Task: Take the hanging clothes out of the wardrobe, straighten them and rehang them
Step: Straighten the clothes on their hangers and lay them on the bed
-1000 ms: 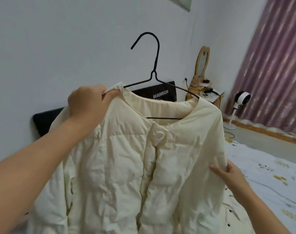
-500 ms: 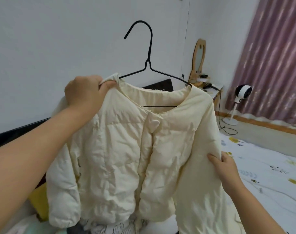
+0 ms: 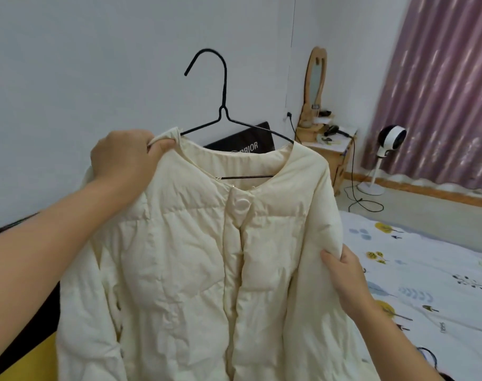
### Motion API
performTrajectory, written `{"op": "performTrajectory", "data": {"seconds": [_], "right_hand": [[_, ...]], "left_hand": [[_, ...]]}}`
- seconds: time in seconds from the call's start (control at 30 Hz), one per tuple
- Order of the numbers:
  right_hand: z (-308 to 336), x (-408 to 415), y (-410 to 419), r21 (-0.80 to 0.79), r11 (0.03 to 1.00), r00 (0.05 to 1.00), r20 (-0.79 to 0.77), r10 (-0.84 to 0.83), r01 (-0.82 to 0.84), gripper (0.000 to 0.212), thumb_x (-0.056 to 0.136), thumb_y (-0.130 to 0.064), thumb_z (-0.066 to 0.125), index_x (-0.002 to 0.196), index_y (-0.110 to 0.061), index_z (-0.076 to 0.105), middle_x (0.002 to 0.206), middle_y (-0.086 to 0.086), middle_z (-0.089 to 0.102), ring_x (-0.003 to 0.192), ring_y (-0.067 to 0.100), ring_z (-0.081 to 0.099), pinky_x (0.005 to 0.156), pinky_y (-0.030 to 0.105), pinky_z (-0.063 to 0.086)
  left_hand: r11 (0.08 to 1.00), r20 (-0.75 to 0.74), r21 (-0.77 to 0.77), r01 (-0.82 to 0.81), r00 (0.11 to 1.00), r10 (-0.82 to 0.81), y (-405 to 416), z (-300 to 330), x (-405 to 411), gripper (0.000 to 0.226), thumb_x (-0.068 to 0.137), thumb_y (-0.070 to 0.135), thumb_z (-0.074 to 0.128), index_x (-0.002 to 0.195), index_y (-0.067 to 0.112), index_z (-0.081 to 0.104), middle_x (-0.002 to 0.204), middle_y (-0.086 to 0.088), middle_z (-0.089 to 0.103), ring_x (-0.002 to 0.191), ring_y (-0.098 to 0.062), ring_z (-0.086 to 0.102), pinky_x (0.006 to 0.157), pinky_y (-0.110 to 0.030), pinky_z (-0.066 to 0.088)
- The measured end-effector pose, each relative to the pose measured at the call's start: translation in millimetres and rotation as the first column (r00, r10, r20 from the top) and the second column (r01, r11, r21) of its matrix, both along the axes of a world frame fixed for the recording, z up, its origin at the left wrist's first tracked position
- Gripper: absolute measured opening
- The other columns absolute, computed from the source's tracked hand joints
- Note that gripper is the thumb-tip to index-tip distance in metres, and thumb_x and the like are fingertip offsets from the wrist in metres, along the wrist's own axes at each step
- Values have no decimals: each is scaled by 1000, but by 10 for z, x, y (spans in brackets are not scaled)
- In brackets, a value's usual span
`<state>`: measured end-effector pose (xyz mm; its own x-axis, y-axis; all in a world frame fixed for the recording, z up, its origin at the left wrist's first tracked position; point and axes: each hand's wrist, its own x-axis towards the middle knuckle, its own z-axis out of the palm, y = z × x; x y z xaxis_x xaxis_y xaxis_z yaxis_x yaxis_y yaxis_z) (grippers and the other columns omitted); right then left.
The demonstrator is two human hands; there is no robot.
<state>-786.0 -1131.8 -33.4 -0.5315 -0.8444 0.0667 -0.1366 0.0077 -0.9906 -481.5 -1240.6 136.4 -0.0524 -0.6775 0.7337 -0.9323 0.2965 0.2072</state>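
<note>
We read this as the straightening step: cream quilted puffer jacket (image 3: 195, 270) hangs on a thin black wire hanger (image 3: 225, 105), held up over the bed (image 3: 426, 270). Left hand (image 3: 121, 158) pinches the jacket's shoulder at the collar; right hand (image 3: 344, 273) fingers curl round its sleeve edge. Next, we judge: tug smooth, then rehang. Behind the jacket's collar, a black panel (image 3: 242, 138) reads partly "RRIOR".
</note>
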Motion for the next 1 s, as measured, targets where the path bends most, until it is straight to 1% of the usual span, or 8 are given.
{"op": "performTrajectory", "data": {"seconds": [0.17, 0.3, 0.37, 0.47, 0.73, 0.87, 0.93, 1.0], "right_hand": [[-541, 120, -919, 188, 982, 997, -79, -11, 26, 28, 91, -4, 45, 116, -9, 57, 104, 8, 64, 96, 27, 58, 88, 42, 48], [-990, 300, -1813, 385, 923, 974, -217, 66, 24, 36, 94, -10, 43, 129, -5, 42, 114, 14, 55, 93, 24, 48, 79, 32, 38], [-1243, 459, -2198, 482, 876, 960, -258, 105, 33, 47, 95, -16, 45, 137, -4, 30, 130, 16, 48, 111, 30, 49, 85, 32, 38], [-1693, 753, -2582, 610, 780, 916, -379, 133, 139, 68, 94, -31, 45, 148, -12, 8, 154, 11, 19, 140, 30, 22, 108, 48, 29], [-2993, 1273, -2824, 838, 541, 760, -395, 516, 69, 76, 95, -50, 35, 148, -25, -13, 154, 10, -25, 143, 34, -19, 109, 64, 12], [-3239, 1413, -2920, 858, 511, 668, -408, 623, 48, 68, 95, -50, 32, 147, -37, -9, 152, 11, -31, 139, 41, -26, 106, 70, 7], [-3288, 1424, -2980, 874, 484, 642, -398, 655, 47, 67, 95, -51, 32, 147, -39, -9, 152, 11, -32, 137, 42, -27, 104, 71, 5], [-3295, 1410, -3021, 889, 457, 626, -378, 682, 39, 66, 95, -51, 32, 147, -40, -8, 151, 10, -33, 137, 43, -28, 104, 71, 5]], "left_hand": [[987, 36, 160, -36, 999, 30, -1031, -563, -43, 50, 92, 51, 42, 66, 9, 53, 67, -11, 54, 71, -32, 51, 60, -32, 31], [961, 76, 261, -87, 995, 70, -1982, -1100, -30, 48, 93, 49, 43, 67, 9, 50, 73, -11, 56, 70, -29, 47, 61, -33, 31], [942, 85, 316, -111, 992, 88, -2411, -1365, 3, 48, 93, 49, 44, 64, 11, 46, 75, -11, 57, 71, -29, 48, 61, -33, 30], [921, 99, 362, -146, 988, 118, -2948, -1746, 43, 45, 94, 46, 43, 71, 8, 51, 80, -15, 61, 81, -35, 56, 64, -34, 32], [938, 407, 297, -178, 912, 45, -3511, -2769, 101, 22, 87, 13, 53, 107, 3, 52, 82, -15, 62, 78, -33, 55, 75, -43, 33], [963, 680, 229, -142, 731, -54, -3415, -3192, 132, 65, 81, 34, 61, 136, 10, 37, 110, -18, 52, 101, -34, 48, 93, -45, 27], [949, 831, 263, -176, 540, -130, -3326, -3326, 157, 72, 91, 47, 42, 148, 16, 11, 148, -17, 20, 137, -32, 21, 109, -54, 8], [928, 913, 290, -234, 359, -195, -3297, -3396, 185, 69, 96, 50, 25, 149, 14, -1, 156, -13, -7, 144, -31, -5, 111, -59, -3]]}}
